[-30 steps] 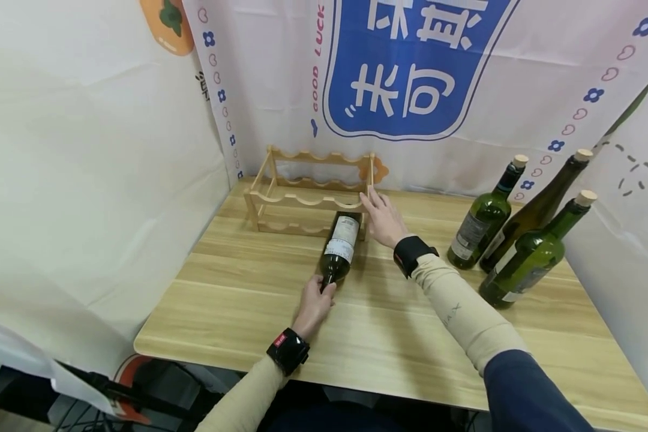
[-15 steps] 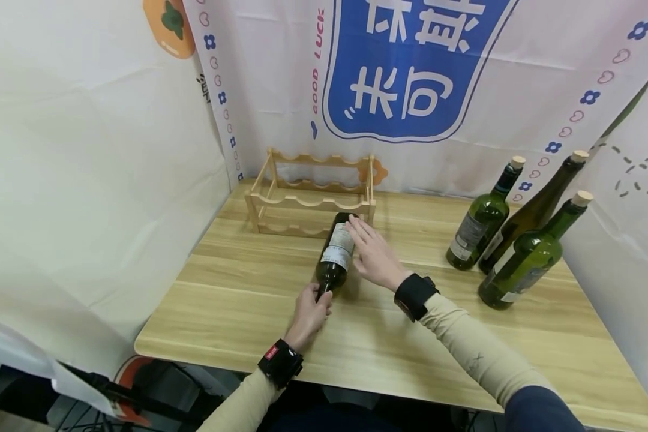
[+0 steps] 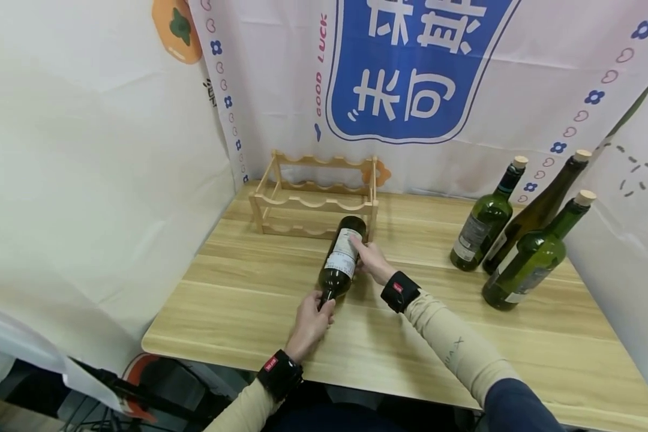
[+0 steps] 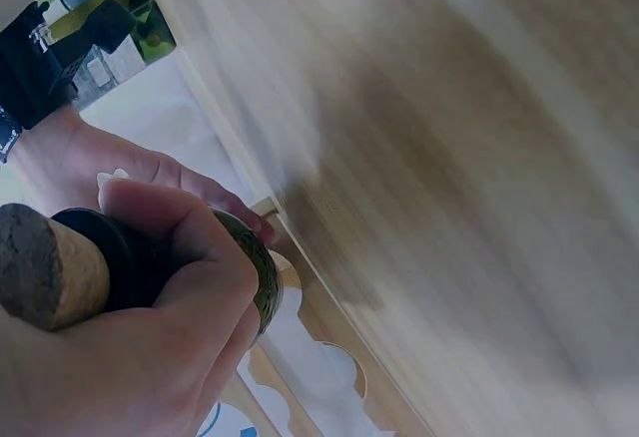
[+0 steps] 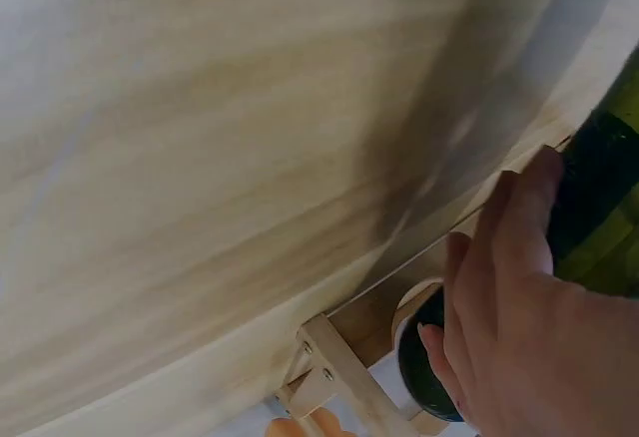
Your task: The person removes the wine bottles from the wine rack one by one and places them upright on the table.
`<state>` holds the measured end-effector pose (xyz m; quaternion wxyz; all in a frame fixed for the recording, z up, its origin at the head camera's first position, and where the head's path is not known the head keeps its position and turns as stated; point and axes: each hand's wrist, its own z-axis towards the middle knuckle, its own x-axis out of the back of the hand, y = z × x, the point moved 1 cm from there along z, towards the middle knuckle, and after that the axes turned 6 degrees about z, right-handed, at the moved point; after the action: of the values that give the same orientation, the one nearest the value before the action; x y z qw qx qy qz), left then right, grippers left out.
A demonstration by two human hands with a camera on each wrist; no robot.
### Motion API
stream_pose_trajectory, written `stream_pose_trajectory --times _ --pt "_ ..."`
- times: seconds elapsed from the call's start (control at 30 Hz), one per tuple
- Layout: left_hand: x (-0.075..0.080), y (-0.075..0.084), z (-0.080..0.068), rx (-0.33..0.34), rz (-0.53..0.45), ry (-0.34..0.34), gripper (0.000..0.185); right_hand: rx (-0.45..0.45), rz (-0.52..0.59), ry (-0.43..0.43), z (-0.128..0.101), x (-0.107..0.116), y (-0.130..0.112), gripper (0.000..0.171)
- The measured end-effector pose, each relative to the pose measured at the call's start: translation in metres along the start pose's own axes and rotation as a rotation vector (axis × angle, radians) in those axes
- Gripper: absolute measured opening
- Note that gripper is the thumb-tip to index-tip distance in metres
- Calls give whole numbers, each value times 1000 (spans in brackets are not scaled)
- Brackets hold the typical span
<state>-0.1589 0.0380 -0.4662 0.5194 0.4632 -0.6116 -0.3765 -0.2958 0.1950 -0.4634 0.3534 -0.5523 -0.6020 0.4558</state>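
A dark green wine bottle (image 3: 341,259) with a pale label slants with its base at the front of a wooden wine rack (image 3: 324,204), neck towards the person. The left hand (image 3: 309,323) grips its neck; the cork (image 4: 58,265) sticks out past that hand in the left wrist view. On the body's right side, the right hand (image 3: 374,262) holds the bottle, thumb over the label and fingers reaching underneath. The right wrist view shows these fingers (image 5: 499,227) along the glass, near the rack's end post (image 5: 349,372). The rack's scalloped rails carry no other bottle.
Three corked bottles stand together at the table's right: one at the back left (image 3: 480,225), a taller brown one (image 3: 534,210) and a green one in front (image 3: 534,255). A printed cloth (image 3: 281,90) hangs behind the wooden table (image 3: 221,306).
The right hand has left the rack's right end post, come across to the bottle's body, and moved from flat on its side to a hold with the thumb on top. The left hand keeps the neck.
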Motion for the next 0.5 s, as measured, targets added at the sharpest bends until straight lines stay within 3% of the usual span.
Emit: stream_pose_trajectory --times 0.13,0.5 --pt "0 0 -5 -14 2 4 33 13 28 -22 0 0 4 49" --pt "-3 6 -14 -25 -14 -3 30 50 -54 26 -11 2 -1 47"
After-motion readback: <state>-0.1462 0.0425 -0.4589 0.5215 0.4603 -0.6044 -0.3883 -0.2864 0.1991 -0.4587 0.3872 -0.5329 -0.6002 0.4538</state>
